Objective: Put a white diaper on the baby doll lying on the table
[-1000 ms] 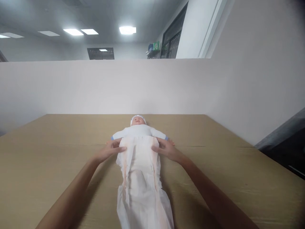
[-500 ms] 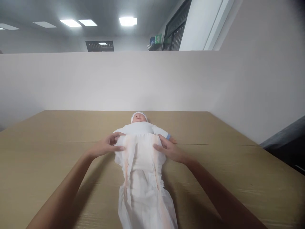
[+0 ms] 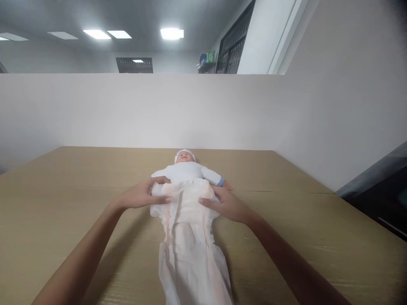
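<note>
A baby doll (image 3: pixel 187 169) in a white top and cap lies on its back on a tan cardboard-covered table (image 3: pixel 63 190), head pointing away from me. A white diaper (image 3: pixel 190 237) is laid over its belly and legs and stretches toward me. My left hand (image 3: pixel 143 194) grips the diaper's upper left edge between thumb and fingers. My right hand (image 3: pixel 224 203) presses the upper right edge, fingers curled over it at the doll's waist.
A white partition wall (image 3: pixel 127 110) rises behind the table and along the right. A dark object (image 3: pixel 378 190) sits beyond the table's right edge. Ceiling lights and a dark window show above the partition.
Both hands have drawn inward, bunching the diaper's top edge closer around the doll's waist. The view has shifted slightly.
</note>
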Available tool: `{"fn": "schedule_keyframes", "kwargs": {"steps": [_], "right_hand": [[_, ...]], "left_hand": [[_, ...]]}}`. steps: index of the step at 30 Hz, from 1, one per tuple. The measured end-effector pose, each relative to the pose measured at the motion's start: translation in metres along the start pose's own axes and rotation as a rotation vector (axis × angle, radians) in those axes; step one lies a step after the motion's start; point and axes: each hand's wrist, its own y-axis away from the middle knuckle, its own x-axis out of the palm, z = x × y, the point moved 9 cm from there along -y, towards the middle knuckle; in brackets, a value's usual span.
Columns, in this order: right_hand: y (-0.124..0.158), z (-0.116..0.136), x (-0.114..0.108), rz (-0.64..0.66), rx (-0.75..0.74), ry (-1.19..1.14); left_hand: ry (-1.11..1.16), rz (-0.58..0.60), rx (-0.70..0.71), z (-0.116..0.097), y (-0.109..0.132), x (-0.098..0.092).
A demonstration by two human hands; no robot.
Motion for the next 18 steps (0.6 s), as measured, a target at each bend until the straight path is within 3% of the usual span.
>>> {"fn": "schedule_keyframes", "kwargs": {"steps": [4, 9, 13, 18], "right_hand": [[0.019, 0.024, -0.004, -0.063, -0.05, 0.068], [0.046, 0.037, 0.005, 0.002, -0.031, -0.059], [0.056, 0.017, 0.005, -0.018, 0.06, -0.08], [0.062, -0.016, 0.003, -0.042, 0.139, -0.125]], "left_hand": [[-0.063, 0.069, 0.026, -0.028, 0.013, 0.006], [0.002, 0.11, 0.028, -0.05, 0.028, 0.011], [-0.055, 0.115, -0.004, -0.037, 0.026, 0.021], [-0.157, 0.025, -0.035, 0.003, 0.024, 0.025]]}}
